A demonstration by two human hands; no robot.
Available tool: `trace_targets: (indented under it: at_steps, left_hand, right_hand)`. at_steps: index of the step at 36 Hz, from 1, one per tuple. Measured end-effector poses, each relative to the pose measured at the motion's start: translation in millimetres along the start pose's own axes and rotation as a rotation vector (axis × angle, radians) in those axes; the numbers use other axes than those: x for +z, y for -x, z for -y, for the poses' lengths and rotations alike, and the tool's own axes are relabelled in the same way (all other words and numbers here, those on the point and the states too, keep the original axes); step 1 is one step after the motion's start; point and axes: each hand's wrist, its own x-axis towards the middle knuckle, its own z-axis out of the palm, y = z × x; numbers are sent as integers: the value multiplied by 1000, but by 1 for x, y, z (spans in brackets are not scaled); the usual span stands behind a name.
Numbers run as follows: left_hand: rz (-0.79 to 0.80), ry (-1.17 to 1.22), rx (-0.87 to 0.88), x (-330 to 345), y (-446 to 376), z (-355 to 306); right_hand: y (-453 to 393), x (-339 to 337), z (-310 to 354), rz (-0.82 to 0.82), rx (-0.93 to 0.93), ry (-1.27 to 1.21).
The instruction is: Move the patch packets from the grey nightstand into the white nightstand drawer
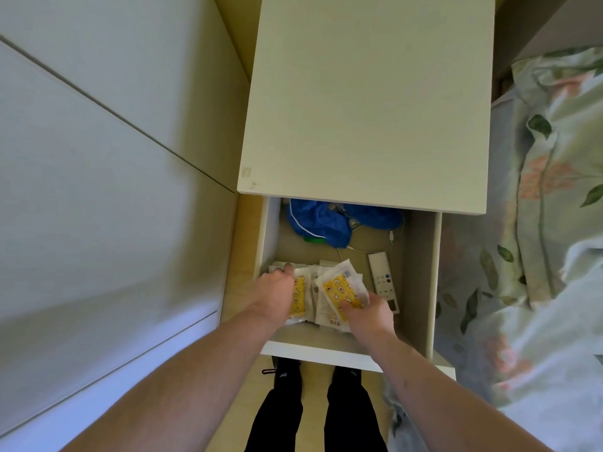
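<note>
I'm looking straight down into the open drawer (421,256) of the white nightstand (365,102), pulled out toward me with its front edge just above my shoes (287,373). Both of my hands are inside it. My left hand (275,293) lies on the left pile of patch packets (298,296), fingers reaching forward over the white wrappers and curled a little at the tips; I can't tell if it is gripping the pile or only pressing on it. My right hand (370,313) pinches the near edge of a yellow-printed packet (341,287), thumb on top, and that packet sits tilted on the right pile with its far corner raised. The two piles lie side by side on the drawer floor, near the front wall and toward the left side. Just to the right of them a white remote control (383,277) lies lengthwise along the drawer. Further back, partly under the nightstand top, there is a crumpled blue plastic bag (321,221) with a thin white cable (375,246) looping out beside it. A floral duvet (538,223) fills the right side of my view, and pale wardrobe panels (98,158) the left
</note>
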Motion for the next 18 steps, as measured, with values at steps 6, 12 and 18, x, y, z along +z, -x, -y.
trace_targets:
  at_steps: [6,12,18]
  left_hand:
    - [-14,29,12,2,1,1]
    - [-34,69,5,6,4,4]
    - [-25,176,-32,9,10,9]
  right_hand:
    - [-1,2,-9,-76,-52,123]
    - [7,1,-20,-96,-113,247]
    - [7,5,-22,-69,-158,331]
